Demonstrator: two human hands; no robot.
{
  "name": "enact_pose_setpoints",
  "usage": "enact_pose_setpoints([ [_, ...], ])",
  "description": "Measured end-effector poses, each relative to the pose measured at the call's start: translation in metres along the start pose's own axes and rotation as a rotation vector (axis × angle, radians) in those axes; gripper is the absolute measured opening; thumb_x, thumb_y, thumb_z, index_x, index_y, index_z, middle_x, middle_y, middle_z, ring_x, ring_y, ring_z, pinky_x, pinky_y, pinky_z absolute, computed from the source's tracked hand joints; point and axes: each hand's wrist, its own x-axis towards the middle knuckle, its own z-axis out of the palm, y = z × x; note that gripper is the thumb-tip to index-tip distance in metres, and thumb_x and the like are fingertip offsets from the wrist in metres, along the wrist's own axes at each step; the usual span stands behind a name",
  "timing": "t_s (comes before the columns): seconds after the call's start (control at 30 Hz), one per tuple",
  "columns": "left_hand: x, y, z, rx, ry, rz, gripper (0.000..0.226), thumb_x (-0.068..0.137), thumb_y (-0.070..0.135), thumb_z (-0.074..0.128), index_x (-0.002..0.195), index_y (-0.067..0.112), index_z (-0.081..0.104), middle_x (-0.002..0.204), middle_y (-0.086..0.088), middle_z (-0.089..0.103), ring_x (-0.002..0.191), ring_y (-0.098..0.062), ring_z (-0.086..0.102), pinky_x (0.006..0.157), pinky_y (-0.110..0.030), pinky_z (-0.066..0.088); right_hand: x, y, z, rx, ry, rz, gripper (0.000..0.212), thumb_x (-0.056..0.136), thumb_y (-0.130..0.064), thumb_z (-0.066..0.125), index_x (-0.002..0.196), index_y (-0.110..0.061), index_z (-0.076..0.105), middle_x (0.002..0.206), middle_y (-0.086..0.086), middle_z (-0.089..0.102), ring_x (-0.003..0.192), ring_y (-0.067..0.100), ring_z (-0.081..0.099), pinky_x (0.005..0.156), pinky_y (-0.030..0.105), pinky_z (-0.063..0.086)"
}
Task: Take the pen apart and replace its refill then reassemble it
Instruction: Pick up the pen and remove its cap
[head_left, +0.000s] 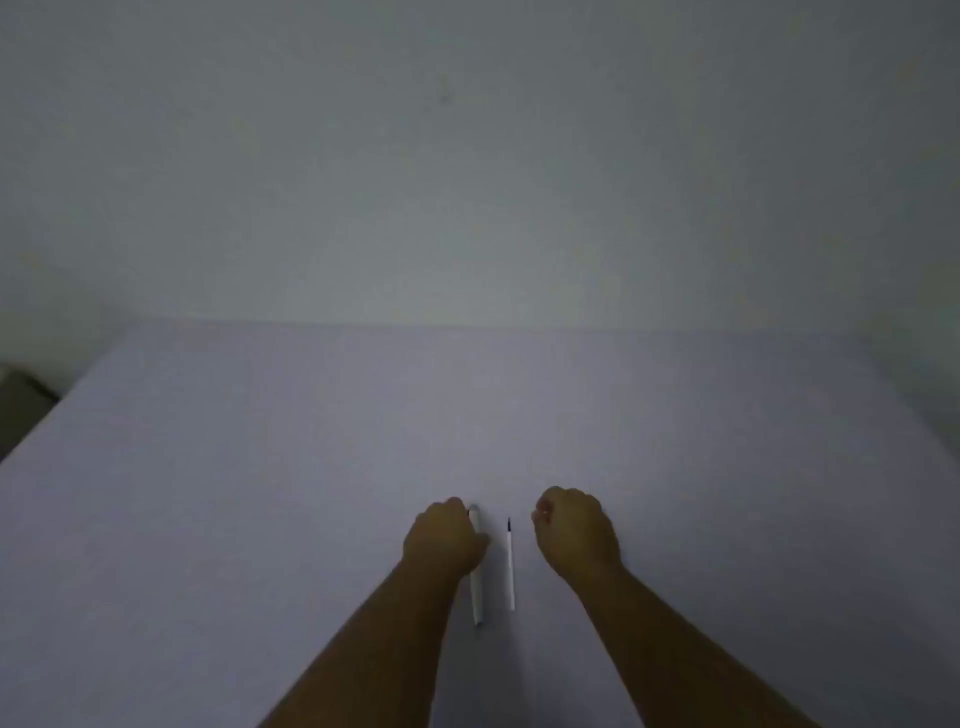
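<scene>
A: Nearest you, two bare forearms reach out over the worktop. Your left hand rests curled over the upper part of the white pen; whether it truly grips cannot be told. Your right hand is loosely fisted, holding nothing visible.

B: And the refill?

A: It lies between your hands, just beside the pen and parallel, dark tip away from you.

B: How should you proceed?

A: Probably by lifting the pen; pinch the barrel firmly, steady its other end, and leave the thin refill undisturbed.

B: Surroundings?

A: Plain pale worktop, dim light, bare wall behind.
</scene>
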Motion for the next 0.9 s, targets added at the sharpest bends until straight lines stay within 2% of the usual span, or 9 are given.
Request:
enact_pose_setpoints([
  [0.17,-0.002,-0.009,0.023,-0.156,-0.003,-0.104,0.035,0.083,0.020,0.061,0.113,0.004,0.053,0.116,-0.015,0.061,0.107,-0.029,0.061,0.074,-0.028,0.043,-0.003,0.004,0.014,0.144,-0.026,0.068,0.023,0.090,-0.026,0.049,0.092,-0.010,0.066,0.098,0.011,0.068,0.095,0.028,0.061,0.082,0.040,0.053],
  [0.3,-0.001,-0.014,0.023,-0.279,0.055,-0.095,0.015,0.084,0.014,0.060,0.097,0.010,0.054,0.102,-0.012,0.064,0.086,-0.023,0.058,0.070,-0.026,0.042,-0.002,-0.003,0.020,0.255,-0.030,0.058,0.019,0.088,-0.023,0.053,0.088,-0.010,0.067,0.096,0.010,0.069,0.093,0.027,0.062,0.082,0.039,0.053],
  [0.37,-0.003,-0.014,0.020,-0.351,0.094,-0.052,0.017,0.083,0.016,0.062,0.097,0.013,0.055,0.097,-0.007,0.065,0.078,-0.016,0.054,0.066,-0.024,0.043,-0.001,-0.011,0.019,0.340,-0.027,0.055,0.019,0.088,-0.024,0.056,0.089,-0.009,0.068,0.095,0.010,0.069,0.092,0.027,0.063,0.081,0.039,0.052],
  [0.43,-0.006,-0.012,0.016,-0.429,0.128,0.019,0.018,0.083,0.017,0.065,0.097,0.015,0.054,0.086,-0.002,0.063,0.067,-0.011,0.054,0.053,-0.017,0.043,-0.001,-0.021,0.016,0.442,-0.058,0.114,0.025,0.088,-0.031,0.058,0.093,-0.008,0.068,0.094,0.008,0.069,0.090,0.026,0.063,0.079,0.035,0.050],
  [0.53,-0.011,-0.007,0.014,-0.499,0.130,0.120,0.025,0.085,0.018,0.067,0.107,0.017,0.055,0.071,0.010,0.058,0.060,0.000,0.053,0.043,-0.008,0.041,0.003,-0.035,0.009,0.599,-0.122,0.237,0.028,0.086,-0.038,0.060,0.083,-0.011,0.066,0.071,-0.001,0.062,0.077,0.020,0.057,0.070,0.030,0.042],
  [0.63,-0.013,-0.003,0.012,-0.488,0.075,0.166,0.023,0.090,0.025,0.061,0.110,0.012,0.064,0.083,0.005,0.065,0.073,-0.009,0.060,0.052,-0.006,0.043,0.010,-0.039,0.003,0.675,-0.109,0.276,0.028,0.087,-0.032,0.061,0.067,-0.013,0.059,0.058,-0.004,0.052,0.063,0.017,0.052,0.066,0.030,0.040],
  [0.7,-0.012,-0.001,0.008,-0.486,0.013,0.171,0.026,0.093,0.027,0.056,0.109,0.010,0.068,0.091,-0.003,0.067,0.082,-0.016,0.059,0.060,-0.013,0.043,0.012,-0.039,0.002,0.732,-0.087,0.306,0.032,0.088,-0.029,0.060,0.059,-0.015,0.055,0.058,-0.001,0.053,0.056,0.014,0.049,0.063,0.031,0.041],
  [0.83,-0.007,-0.008,0.003,-0.349,-0.089,0.148,0.026,0.092,0.029,0.057,0.106,0.010,0.068,0.091,-0.001,0.061,0.083,-0.015,0.054,0.067,-0.021,0.039,0.017,-0.030,-0.005,0.921,0.068,0.437,0.024,0.091,-0.029,0.055,0.078,-0.010,0.064,0.070,0.007,0.062,0.063,0.022,0.059,0.077,0.040,0.052],
  [0.9,-0.006,-0.016,0.007,-0.368,-0.089,0.109,0.028,0.092,0.031,0.057,0.108,0.011,0.067,0.096,-0.003,0.064,0.087,-0.015,0.055,0.073,-0.023,0.040,0.022,-0.017,-0.007,0.810,0.019,0.382,0.024,0.089,-0.029,0.056,0.079,-0.009,0.065,0.074,0.010,0.066,0.070,0.028,0.065,0.082,0.043,0.053],
])
